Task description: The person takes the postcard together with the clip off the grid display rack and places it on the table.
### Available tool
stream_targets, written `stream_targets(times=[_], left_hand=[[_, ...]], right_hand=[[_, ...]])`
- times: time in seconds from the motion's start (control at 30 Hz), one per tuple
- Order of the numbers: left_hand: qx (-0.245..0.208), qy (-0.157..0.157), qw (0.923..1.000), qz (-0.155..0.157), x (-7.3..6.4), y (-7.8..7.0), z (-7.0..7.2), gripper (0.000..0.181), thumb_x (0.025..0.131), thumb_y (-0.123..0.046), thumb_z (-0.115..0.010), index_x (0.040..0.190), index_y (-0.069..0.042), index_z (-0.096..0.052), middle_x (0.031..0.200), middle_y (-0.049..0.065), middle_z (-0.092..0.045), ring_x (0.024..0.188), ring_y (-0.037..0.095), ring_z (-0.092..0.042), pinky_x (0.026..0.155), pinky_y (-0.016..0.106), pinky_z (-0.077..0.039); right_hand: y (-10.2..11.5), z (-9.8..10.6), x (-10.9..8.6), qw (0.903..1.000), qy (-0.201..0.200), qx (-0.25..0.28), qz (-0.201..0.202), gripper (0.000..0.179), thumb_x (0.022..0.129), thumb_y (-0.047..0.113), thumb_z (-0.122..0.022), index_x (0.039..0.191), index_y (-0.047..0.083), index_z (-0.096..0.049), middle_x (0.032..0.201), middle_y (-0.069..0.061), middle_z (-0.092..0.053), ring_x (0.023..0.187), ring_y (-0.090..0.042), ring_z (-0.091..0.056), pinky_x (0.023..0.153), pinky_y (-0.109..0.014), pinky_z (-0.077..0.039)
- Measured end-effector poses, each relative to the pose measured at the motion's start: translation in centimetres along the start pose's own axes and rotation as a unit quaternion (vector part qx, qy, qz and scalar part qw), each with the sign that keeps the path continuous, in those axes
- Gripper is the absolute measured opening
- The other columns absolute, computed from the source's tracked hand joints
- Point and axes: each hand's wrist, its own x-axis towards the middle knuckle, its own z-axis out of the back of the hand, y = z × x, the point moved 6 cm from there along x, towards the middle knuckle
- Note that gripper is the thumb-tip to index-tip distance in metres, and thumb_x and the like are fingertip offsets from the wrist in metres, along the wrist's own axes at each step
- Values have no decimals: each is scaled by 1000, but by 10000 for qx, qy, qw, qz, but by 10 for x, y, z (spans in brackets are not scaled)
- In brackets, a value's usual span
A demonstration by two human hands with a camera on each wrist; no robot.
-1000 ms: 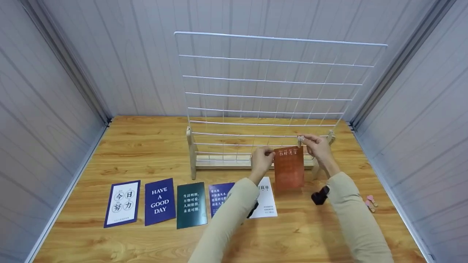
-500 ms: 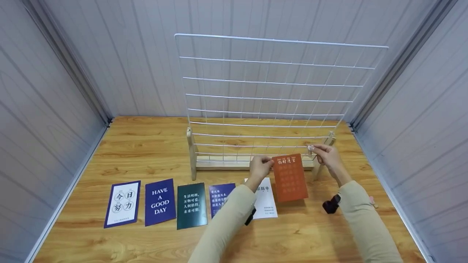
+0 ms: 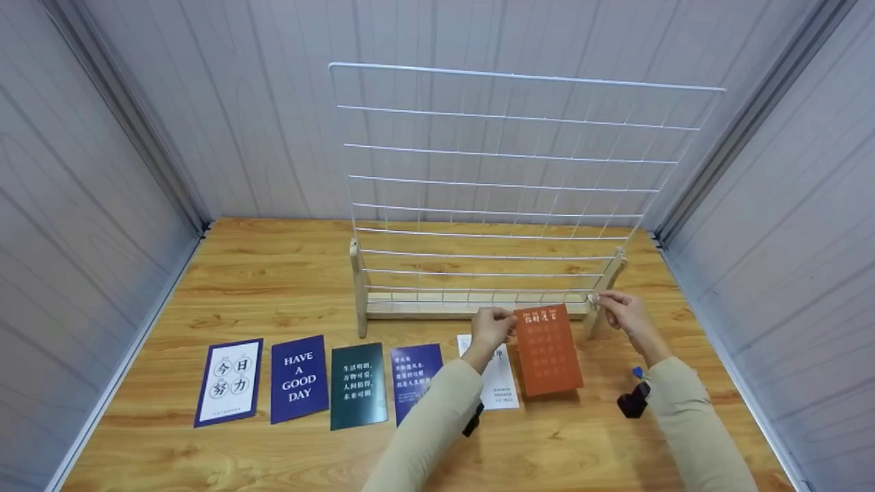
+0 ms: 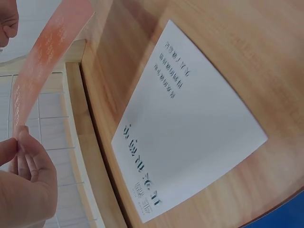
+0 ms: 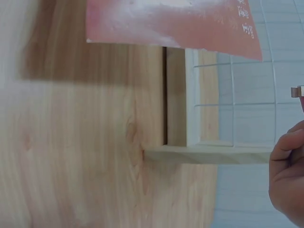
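Observation:
My left hand [image 3: 491, 331] pinches an orange card [image 3: 549, 352] by its upper left corner. The card hangs tilted in front of the wire grid rack [image 3: 478, 256], printed side towards me. In the left wrist view, thumb and fingertips of the left hand [image 4: 31, 173] meet on the card's edge. To the card's right, my right hand [image 3: 632, 321] pinches a small pale clip [image 3: 593, 298] near the rack's right wooden leg. The tip of this clip [image 5: 297, 91] shows at the edge of the right wrist view, apart from the card; the rest of it is hidden.
Laid in a row on the wooden table [image 3: 273, 458] are a white card [image 3: 502, 386], partly under the left arm, a purple card [image 3: 413, 376], a green card [image 3: 359, 386] and further cards to the left. A blue heart-shaped piece [image 3: 638, 372] shows beside the right sleeve.
Both hands have come down and nearer, the orange card dropping away from the rack. The right hand, with the clip, has moved right, so the clip has left the card's top corner.

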Motion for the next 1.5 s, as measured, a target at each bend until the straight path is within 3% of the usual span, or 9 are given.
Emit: stream_targets(times=[0.27, 0.5, 0.73, 0.93, 1.33, 1.5], left_hand=[[23, -56, 9998, 214, -5, 21, -4, 8, 81, 0, -60, 83, 4, -66, 64, 8, -61, 61, 25, -62, 52, 30, -51], [-5, -4, 9988, 482, -12, 35, -7, 8, 81, -1, -60, 84, 3, -66, 63, 8, -60, 54, 16, -58, 51, 28, -50], [308, -89, 9976, 621, -16, 47, -7, 8, 82, -4, -60, 85, 0, -66, 63, 5, -60, 53, 14, -58, 49, 25, -49], [140, -31, 9968, 788, -17, 51, -9, 10, 84, -6, -58, 86, 0, -66, 64, 7, -60, 49, 11, -55, 48, 26, -49], [-178, 29, 9935, 1126, -20, 61, -14, 17, 85, -9, -54, 88, 5, -62, 69, 13, -62, 50, 17, -59, 49, 27, -51], [-165, 38, 9944, 1039, -21, 60, -14, 19, 86, -11, -53, 89, 7, -61, 74, 16, -62, 54, 19, -60, 51, 29, -51]], right_hand=[[-28, 8, -13, 9986, 58, -347, -396, 29, 85, 21, -59, 101, -3, -61, 49, 4, -40, 44, -5, -36, 44, -19, -31], [-53, 12, -24, 9968, 53, -480, -642, 31, 84, 24, -60, 99, -2, -62, 50, 4, -41, 44, -4, -36, 43, -19, -31], [-77, 13, -34, 9940, 166, -638, -870, 36, 84, 28, -60, 104, -2, -61, 51, 4, -43, 44, -6, -37, 42, -23, -32], [-86, 17, -38, 9948, 171, -744, -669, 33, 86, 20, -58, 102, -9, -60, 53, 3, -46, 46, -6, -39, 42, -24, -34], [-100, 24, -49, 9894, 261, -1103, -906, 29, 89, 17, -53, 99, -10, -59, 58, -1, -49, 49, -9, -42, 46, -23, -37], [-102, 27, -51, 9878, 265, -1282, -841, 26, 89, 13, -51, 96, -11, -59, 57, -3, -49, 50, -10, -41, 48, -23, -38]])
